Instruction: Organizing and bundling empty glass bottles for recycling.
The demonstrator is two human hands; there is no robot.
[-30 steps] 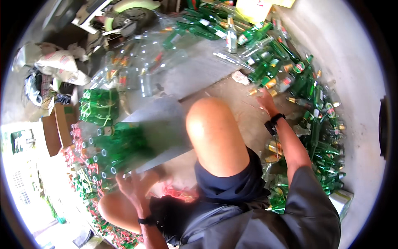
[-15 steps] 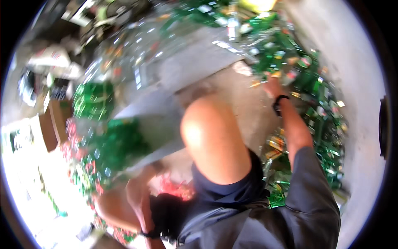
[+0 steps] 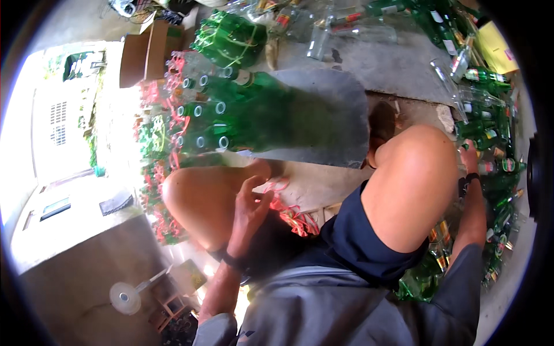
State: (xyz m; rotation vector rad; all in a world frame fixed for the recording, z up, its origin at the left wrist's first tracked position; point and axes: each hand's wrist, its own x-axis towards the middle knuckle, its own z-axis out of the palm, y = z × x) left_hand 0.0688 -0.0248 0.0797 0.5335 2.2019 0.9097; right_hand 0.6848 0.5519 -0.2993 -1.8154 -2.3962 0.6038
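Observation:
My left hand [image 3: 253,202] is raised over my left thigh, fingers curved and apart with nothing between them. At the far right my right hand [image 3: 469,154] reaches into a pile of loose glass bottles [image 3: 487,124], its fingers closed around what looks like the end of a green bottle [image 3: 465,147]. Much of that bottle is hidden among the others. Before my knees several green bottles [image 3: 248,115] lie stacked on their sides on a grey sheet [image 3: 340,109], mouths toward the left. Their right ends are blurred.
Red plastic string [image 3: 294,218] lies on the floor between my legs. A tied bundle of green bottles [image 3: 228,37] stands beyond the stack, near a cardboard box [image 3: 138,55]. More bottles with red string line the left. A white fan [image 3: 125,297] is at lower left.
My view has swung left, so the bottle stack now sits nearer the middle. My left hand has risen from beside my left leg. My right hand is still at the bottle pile.

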